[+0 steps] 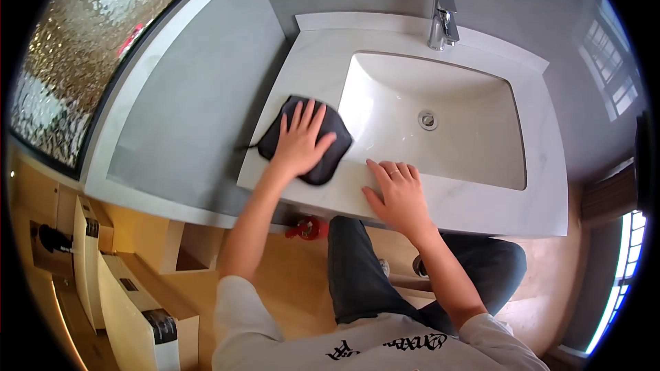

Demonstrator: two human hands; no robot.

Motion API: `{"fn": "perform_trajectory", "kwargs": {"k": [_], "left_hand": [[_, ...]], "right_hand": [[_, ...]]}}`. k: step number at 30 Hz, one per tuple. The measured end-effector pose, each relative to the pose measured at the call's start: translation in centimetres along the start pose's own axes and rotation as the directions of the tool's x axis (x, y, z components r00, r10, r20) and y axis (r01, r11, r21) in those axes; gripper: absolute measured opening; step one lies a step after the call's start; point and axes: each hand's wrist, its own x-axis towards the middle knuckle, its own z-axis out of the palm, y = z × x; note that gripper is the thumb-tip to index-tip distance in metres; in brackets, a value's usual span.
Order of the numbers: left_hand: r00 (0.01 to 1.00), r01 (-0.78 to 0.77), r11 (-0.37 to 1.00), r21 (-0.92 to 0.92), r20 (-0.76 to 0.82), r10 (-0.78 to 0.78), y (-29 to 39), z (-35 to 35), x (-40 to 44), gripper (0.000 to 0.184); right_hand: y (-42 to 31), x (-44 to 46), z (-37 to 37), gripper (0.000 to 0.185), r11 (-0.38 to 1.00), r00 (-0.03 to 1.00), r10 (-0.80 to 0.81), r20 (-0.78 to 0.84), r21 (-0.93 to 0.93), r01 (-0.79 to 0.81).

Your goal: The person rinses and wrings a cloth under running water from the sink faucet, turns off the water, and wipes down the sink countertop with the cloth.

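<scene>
My left hand (300,148) lies flat with fingers spread on a dark, soft-looking cloth (333,133) with a thin loop at its left side. The cloth rests on the white countertop (474,213), left of the sink, and its right corner reaches the basin's edge. My right hand (402,196) sits on the counter's front strip, fingers stretched toward the basin rim and nothing in them. A ring shows on one finger. Between and beyond my hands is the white sink basin (474,137) with a metal drain (427,120).
A chrome faucet (443,24) stands behind the basin. Left of the counter runs a grey panel (199,89) beside a textured glass pane (75,48). Below are a red object (311,228) and white boxy items (134,309) at lower left.
</scene>
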Motion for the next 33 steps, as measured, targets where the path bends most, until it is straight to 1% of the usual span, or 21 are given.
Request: {"fn": "perform_trajectory", "kwargs": {"k": [1, 6, 9, 12, 13, 14, 16, 17, 21, 22, 24, 26, 27, 28, 30, 32, 33], "left_hand": [[1.0, 0.006, 1.0, -0.015, 0.011, -0.006, -1.3, 0.4, 2.8, 0.069], [0.957, 0.287, 0.958, 0.016, 0.022, -0.288, -3.9, 2.0, 15.8, 0.07], [0.921, 0.388, 0.921, 0.007, -0.021, -0.388, -5.2, 3.5, 22.1, 0.069], [0.894, 0.446, 0.894, 0.041, -0.062, -0.443, -6.3, 4.6, 26.3, 0.079], [0.897, 0.429, 0.903, -0.013, -0.114, -0.427, -6.7, 4.8, 26.9, 0.084], [0.9, 0.419, 0.908, -0.019, -0.127, -0.418, -6.9, 4.8, 27.9, 0.084], [0.868, 0.487, 0.873, 0.024, -0.121, -0.481, -7.3, 5.2, 28.5, 0.086], [0.873, 0.474, 0.88, 0.0, -0.127, -0.47, -7.6, 5.4, 28.4, 0.086], [0.866, 0.497, 0.867, 0.027, -0.087, -0.493, -5.2, 3.8, 25.1, 0.083], [0.875, 0.481, 0.877, 0.026, -0.084, -0.477, -4.7, 3.6, 23.9, 0.082], [0.923, 0.374, 0.927, -0.037, -0.08, -0.376, -3.8, 3.0, 20.7, 0.082], [0.953, 0.284, 0.958, -0.046, -0.1, -0.287, -3.6, 3.1, 17.0, 0.081], [0.963, 0.259, 0.965, -0.034, -0.066, -0.261, -3.4, 2.6, 14.9, 0.08], [0.975, 0.212, 0.977, -0.015, -0.068, -0.212, -3.2, 2.2, 12.5, 0.079], [0.985, 0.152, 0.988, -0.014, -0.082, -0.152, -2.5, 1.4, 7.5, 0.078], [0.99, 0.139, 0.99, 0.022, -0.03, -0.138, -1.1, 0.0, 2.5, 0.074], [0.991, 0.097, 0.995, 0.006, -0.093, -0.096, -0.6, 0.1, 0.0, 0.075]], "right_hand": [[-0.1, 0.0, -0.1, 0.043, 1.0, 1.0, 0.006, 0.014, 0.005, -0.006], [-0.8, 0.5, -0.6, 0.043, 0.998, 0.997, 0.056, 0.055, -0.004, -0.056], [-0.9, 0.9, -0.7, 0.041, 0.997, 0.996, 0.067, 0.056, 0.023, -0.068], [-1.2, 1.2, -0.8, 0.039, 0.995, 0.991, 0.103, 0.09, -0.013, -0.102], [-1.1, 1.3, -0.5, 0.037, 0.995, 0.993, 0.1, 0.066, -0.005, -0.1], [-1.0, 1.4, -0.3, 0.037, 0.995, 0.994, 0.098, 0.051, -0.015, -0.098], [-1.1, 1.3, -0.2, 0.037, 0.992, 0.989, 0.127, 0.078, -0.031, -0.125], [-1.2, 1.3, -0.3, 0.036, 0.991, 0.988, 0.135, 0.076, -0.025, -0.133], [-1.1, 1.2, -0.3, 0.035, 0.988, 0.987, 0.149, 0.068, 0.026, -0.151], [-1.1, 1.1, -0.2, 0.035, 0.987, 0.986, 0.156, 0.06, 0.022, -0.158], [-1.0, 0.9, -0.1, 0.035, 0.987, 0.987, 0.154, 0.048, 0.032, -0.156], [-0.8, 0.6, 0.0, 0.033, 0.993, 0.994, 0.111, -0.001, 0.033, -0.111], [-0.7, 0.4, 0.1, 0.035, 0.996, 0.996, 0.077, -0.036, 0.038, -0.075], [-0.7, 0.3, 0.2, 0.035, 0.997, 0.998, 0.058, -0.034, 0.057, -0.056], [-0.6, 0.1, 0.1, 0.037, 0.999, 0.998, 0.041, -0.039, 0.036, -0.04], [-0.5, -0.1, -0.2, 0.039, 0.999, 0.999, 0.036, -0.003, 0.023, -0.036], [-0.3, -0.2, -0.1, 0.04, 1.0, 1.0, 0.015, -0.017, 0.019, -0.015]]}}
